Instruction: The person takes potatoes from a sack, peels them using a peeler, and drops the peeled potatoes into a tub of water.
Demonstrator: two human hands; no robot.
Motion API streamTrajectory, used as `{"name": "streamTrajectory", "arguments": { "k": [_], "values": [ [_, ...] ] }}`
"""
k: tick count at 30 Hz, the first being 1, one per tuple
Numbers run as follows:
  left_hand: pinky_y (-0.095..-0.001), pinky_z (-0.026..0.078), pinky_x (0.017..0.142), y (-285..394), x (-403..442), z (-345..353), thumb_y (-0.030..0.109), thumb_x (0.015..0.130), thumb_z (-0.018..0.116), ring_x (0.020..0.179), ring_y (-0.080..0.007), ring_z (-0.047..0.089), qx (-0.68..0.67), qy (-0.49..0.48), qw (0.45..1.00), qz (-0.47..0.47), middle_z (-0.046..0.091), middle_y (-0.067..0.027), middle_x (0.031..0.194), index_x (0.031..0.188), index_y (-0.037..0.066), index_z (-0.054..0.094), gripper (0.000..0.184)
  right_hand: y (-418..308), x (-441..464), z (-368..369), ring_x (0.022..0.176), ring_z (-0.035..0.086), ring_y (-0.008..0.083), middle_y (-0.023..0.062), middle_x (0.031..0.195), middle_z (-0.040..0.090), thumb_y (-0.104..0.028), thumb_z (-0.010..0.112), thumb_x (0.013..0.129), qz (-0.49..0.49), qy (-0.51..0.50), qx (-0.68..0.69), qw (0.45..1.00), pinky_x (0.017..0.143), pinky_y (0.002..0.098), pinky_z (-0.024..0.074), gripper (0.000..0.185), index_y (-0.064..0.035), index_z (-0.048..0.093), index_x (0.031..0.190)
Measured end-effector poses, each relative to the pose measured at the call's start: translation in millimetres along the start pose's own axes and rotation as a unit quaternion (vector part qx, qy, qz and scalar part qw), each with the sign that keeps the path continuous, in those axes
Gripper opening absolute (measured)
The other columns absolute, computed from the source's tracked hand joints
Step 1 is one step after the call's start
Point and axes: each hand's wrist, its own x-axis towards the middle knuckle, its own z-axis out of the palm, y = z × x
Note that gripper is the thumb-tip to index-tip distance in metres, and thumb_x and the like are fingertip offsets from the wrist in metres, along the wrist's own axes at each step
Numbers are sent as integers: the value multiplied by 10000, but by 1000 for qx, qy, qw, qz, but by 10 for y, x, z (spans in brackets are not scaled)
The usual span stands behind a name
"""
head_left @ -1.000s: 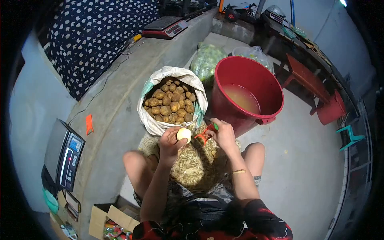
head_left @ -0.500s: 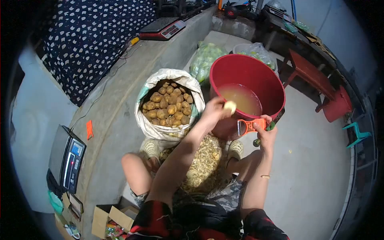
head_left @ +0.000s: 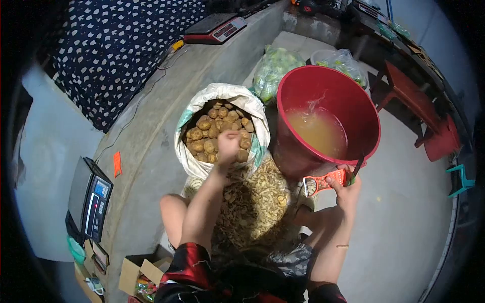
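My left hand (head_left: 229,145) is inside the mouth of a white woven sack (head_left: 194,103), over brown unpeeled potatoes (head_left: 204,122). Its fingers look curled together, and whatever they may hold is hidden. My right hand (head_left: 347,189) grips an orange peeler (head_left: 323,183) beside the near rim of the red bucket (head_left: 371,146). A dark, green-handled thing (head_left: 357,170), perhaps a knife, shows at that same hand. Cloudy water (head_left: 318,134) stands in the bucket, and a splash rises from its surface. Peelings (head_left: 257,199) are heaped between my legs.
Bags of green vegetables (head_left: 278,70) lie behind the bucket. A red and black scale (head_left: 214,30) sits on the concrete ledge, with another scale (head_left: 93,202) at left. An orange peeler-like piece (head_left: 117,164) lies nearby. An open cardboard box (head_left: 132,275) is at lower left.
My left hand has let go of the peeled potato and moved left from the bucket to the sack. The water now splashes. My right hand still holds the orange peeler.
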Motion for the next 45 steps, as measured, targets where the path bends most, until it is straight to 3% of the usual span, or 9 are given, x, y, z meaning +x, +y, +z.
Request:
{"name": "streamTrajectory", "arguments": {
  "k": [4, 6, 12, 16, 17, 18, 22, 32, 45],
  "values": [
    [-457, 467, 882, 18, 378, -798, 134, 692, 691, 1017, -381, 564, 446, 126, 879, 114, 608, -191, 1063, 1055, 30, 638, 381, 52, 48, 55, 742, 575, 105, 21, 812, 621, -98, 856, 701, 11, -20, -51, 998, 690, 272, 491, 422, 20, 591, 1007],
    [-445, 409, 988, 176, 451, -954, 148, 683, 713, 1156, -393, 474, 538, 131, 833, 4, 514, -190, 1210, 1137, 52, 595, 479, -13, 70, 131, 744, 580, 107, 23, 807, 635, -106, 863, 694, 20, -24, -80, 996, 685, 275, 494, 427, 22, 603, 1007],
    [-443, 446, 985, -301, 820, -1307, 155, 665, 758, 1116, -428, 525, 531, 59, 844, -52, 502, -208, 1274, 1273, 121, 556, 642, 11, 205, 379, 759, 600, 107, 52, 833, 660, -71, 846, 700, 21, -59, -163, 985, 706, 274, 498, 415, 35, 610, 1025],
    [-389, 476, 935, 12, 803, -1331, 100, 731, 721, 1026, -340, 591, 347, 28, 936, -53, 586, -177, 1208, 1284, 117, 554, 578, 45, 279, 518, 744, 596, 109, 60, 831, 657, -63, 845, 693, -34, -75, -171, 982, 706, 277, 498, 425, 38, 599, 1025],
    [-381, 480, 914, 92, 802, -1310, 65, 781, 680, 1037, -299, 588, 75, 6, 991, -114, 585, -147, 1215, 1285, 107, 554, 521, 24, 279, 548, 746, 595, 112, 61, 833, 654, -61, 846, 690, -13, -86, -163, 983, 707, 280, 499, 427, 36, 595, 1022],
    [-373, 484, 893, 193, 802, -1288, 30, 831, 638, 1048, -258, 586, -202, -22, 965, -164, 584, -117, 1223, 1285, 97, 553, 466, -6, 271, 577, 748, 594, 115, 62, 835, 652, -59, 847, 687, 8, -95, -154, 983, 708, 283, 500, 429, 35, 591, 1018],
    [-359, 489, 872, 774, 472, -1113, 108, 951, 547, 1096, -237, 571, -376, -189, 892, -166, 582, -107, 1231, 1306, 30, 510, 365, -62, 202, 702, 752, 571, 109, 50, 837, 634, -68, 883, 630, -80, -97, -154, 980, 700, 272, 493, 501, 29, 560, 1001],
    [-311, 509, 924, 1391, -1055, -746, 35, 955, 461, 1026, -277, 609, -366, -257, 884, -138, 561, -195, 1176, 1408, -31, 329, 476, -204, -295, 1156, 850, 681, 355, 192, 906, 683, -250, 883, 631, -131, -163, -214, 954, 729, 397, 528, 586, -29, 566, 1072],
    [-345, 505, 938, 1367, -1844, -759, -162, 785, 589, 1062, -216, 602, -397, -149, 903, -66, 542, -129, 1189, 1204, -40, 472, 451, -209, -799, 1710, 713, 635, 370, 140, 831, 615, -214, 831, 663, -270, -166, -333, 888, 601, 454, 510, 432, -99, 621, 1024]
  ]
}}
